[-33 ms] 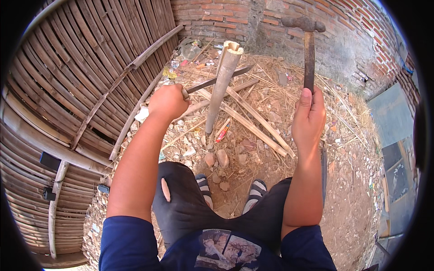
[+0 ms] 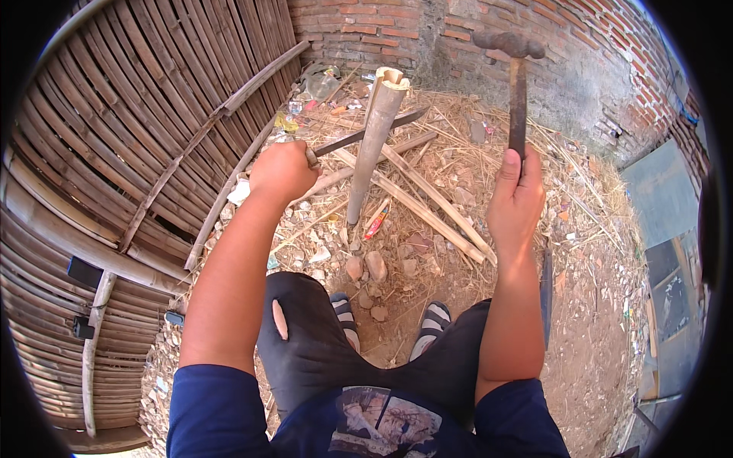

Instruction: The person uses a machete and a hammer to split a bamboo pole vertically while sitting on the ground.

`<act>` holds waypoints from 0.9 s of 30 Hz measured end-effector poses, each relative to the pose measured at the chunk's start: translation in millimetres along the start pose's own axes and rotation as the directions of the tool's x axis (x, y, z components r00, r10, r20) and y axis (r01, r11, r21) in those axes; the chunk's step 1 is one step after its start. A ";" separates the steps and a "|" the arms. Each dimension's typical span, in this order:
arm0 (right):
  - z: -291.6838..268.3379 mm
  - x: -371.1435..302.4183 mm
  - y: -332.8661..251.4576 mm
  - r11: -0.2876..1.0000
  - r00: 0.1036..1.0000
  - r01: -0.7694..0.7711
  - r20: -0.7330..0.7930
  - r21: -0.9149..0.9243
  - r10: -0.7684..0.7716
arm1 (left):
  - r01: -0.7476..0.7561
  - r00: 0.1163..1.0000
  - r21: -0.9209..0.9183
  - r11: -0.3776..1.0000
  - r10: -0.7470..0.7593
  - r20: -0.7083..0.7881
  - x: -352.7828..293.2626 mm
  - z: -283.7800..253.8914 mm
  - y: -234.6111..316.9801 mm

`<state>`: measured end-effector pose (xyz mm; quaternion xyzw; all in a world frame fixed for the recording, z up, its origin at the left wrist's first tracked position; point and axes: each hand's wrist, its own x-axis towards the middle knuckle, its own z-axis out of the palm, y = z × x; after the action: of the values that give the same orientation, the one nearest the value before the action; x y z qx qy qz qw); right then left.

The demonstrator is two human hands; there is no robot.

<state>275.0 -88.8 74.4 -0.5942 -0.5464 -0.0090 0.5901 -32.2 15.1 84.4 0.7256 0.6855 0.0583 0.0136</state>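
My left hand (image 2: pixel 284 172) is closed around the handle of a long knife (image 2: pixel 341 143). Its blade crosses an upright bamboo pole (image 2: pixel 372 149) and sticks out on the far right side. The pole hides the blade's middle; how deep it sits in the bamboo I cannot tell. A split runs down from the pole's open top, and its foot stands on the ground, leaning slightly. On the right, my right hand (image 2: pixel 516 200) grips a hammer (image 2: pixel 518 103) by its wooden handle, holding it raised, head up, apart from the knife and pole.
Split bamboo strips (image 2: pixel 439 214) lie crossed on the ground beyond the pole. Several stones (image 2: pixel 375 267) sit near my feet. A bamboo-slat wall (image 2: pixel 153 114) rises on the left, a brick wall (image 2: pixel 366 30) at the back. Grey-green panels (image 2: pixel 668 195) lean on the right.
The hammer and my right hand have shifted slightly to the left. My left hand, the knife and the bamboo pole stay in place.
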 end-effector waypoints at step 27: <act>4.9 0.7 6.7 0.992 0.992 -0.086 0.096 0.092 0.077 | -0.014 0.999 0.061 0.998 0.011 0.040 3.3 -1.5 5.9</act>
<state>276.6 -82.9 68.7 -0.5866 -0.5484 0.0689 0.5920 -26.3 17.9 86.6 0.7310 0.6820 0.0231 0.0044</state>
